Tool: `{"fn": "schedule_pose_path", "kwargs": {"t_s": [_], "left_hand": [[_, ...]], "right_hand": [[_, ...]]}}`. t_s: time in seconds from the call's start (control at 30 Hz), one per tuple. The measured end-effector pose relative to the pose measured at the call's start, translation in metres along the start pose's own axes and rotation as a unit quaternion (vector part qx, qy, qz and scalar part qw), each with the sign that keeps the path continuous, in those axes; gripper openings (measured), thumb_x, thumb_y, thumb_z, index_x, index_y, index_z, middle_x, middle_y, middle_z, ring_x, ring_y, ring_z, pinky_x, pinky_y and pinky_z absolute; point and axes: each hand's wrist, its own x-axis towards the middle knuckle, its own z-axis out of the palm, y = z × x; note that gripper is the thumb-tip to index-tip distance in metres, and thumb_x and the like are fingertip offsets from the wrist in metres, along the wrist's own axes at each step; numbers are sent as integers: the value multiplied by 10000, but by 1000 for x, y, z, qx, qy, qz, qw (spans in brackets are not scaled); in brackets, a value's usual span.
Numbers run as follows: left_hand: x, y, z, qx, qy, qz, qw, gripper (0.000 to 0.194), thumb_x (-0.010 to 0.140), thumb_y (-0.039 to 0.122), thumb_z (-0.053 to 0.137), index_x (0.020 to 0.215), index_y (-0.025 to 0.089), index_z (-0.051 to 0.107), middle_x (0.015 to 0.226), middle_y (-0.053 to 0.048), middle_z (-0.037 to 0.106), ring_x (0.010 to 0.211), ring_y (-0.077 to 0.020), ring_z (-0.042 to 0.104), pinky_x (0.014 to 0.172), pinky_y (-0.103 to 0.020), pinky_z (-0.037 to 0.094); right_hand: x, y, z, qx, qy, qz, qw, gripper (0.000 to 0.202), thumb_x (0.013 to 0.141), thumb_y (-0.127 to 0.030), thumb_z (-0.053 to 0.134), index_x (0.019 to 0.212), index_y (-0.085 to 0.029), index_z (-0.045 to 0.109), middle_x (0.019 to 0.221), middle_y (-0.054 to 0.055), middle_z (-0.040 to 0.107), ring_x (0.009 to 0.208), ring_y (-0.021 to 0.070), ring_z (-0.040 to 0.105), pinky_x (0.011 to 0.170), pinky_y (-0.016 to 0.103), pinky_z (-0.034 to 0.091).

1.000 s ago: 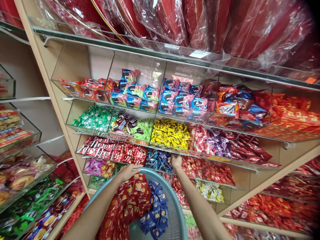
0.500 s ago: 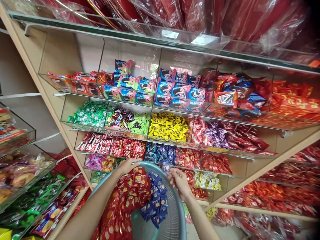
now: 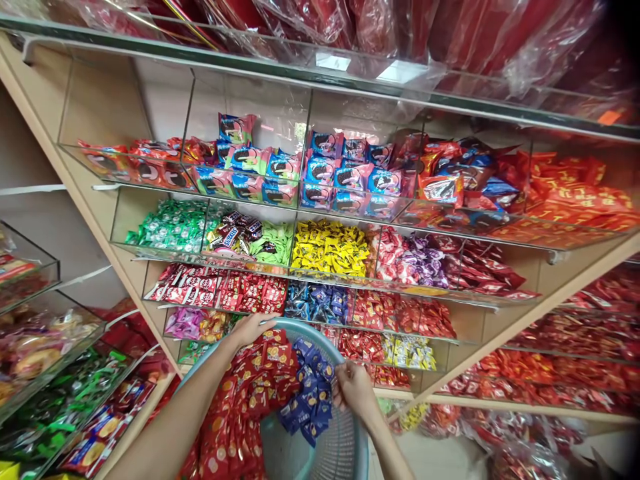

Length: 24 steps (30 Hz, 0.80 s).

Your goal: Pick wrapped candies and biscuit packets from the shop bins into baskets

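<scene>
A teal plastic basket [image 3: 345, 427] stands below the shelves, with many red candy packets [image 3: 233, 427] on its left side and a smaller heap of blue candy packets [image 3: 307, 400] to the right of them. My left hand [image 3: 253, 328] grips the basket's far rim, its fingertips partly hidden. My right hand [image 3: 355, 387] is inside the right rim, beside the blue packets. Its fingers are curled together, and whatever may be between them is hidden.
Glass shelves [image 3: 240, 267] ahead hold divided rows of wrapped sweets, including yellow packets [image 3: 330, 250], green sweets [image 3: 167, 225] and blue packets [image 3: 320, 303]. Another stocked rack [image 3: 50, 393] stands to the left. Bagged red packets [image 3: 530, 433] lie at lower right.
My right hand has moved down from the shelf edge, where a blue packet showed at its fingertips, into the basket. My left hand stays on the rim. The view has shifted slightly.
</scene>
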Motion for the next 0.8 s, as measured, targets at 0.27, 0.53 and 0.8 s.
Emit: {"fn": "schedule_pose_path", "kwargs": {"t_s": [0.27,0.53,0.8], "left_hand": [[0,-1,-1,-14,-3,11,1000,548,720,696,245,1188,471,420,1231,83,525,1116,-266,482,862,-341,395],[1,-2,-1,-6,-9,-8,1000,585,707,708,247,1220,460,381,1224,68,532,1113,-283,482,829,-344,410],[0,1,-1,-7,-6,1,1000,562,716,699,243,1201,466,406,1224,68,534,1121,-270,475,877,-346,379]], "right_hand": [[4,6,15,-26,10,-35,999,197,776,-354,328,634,-224,368,350,-10,508,306,177,527,271,225,359],[-1,7,14,-10,38,-61,997,201,798,-385,356,795,-196,426,364,-37,499,309,179,528,268,218,348],[-17,5,14,-44,103,-133,985,318,833,-450,330,886,-189,502,414,-35,514,362,148,524,376,223,393]]}}
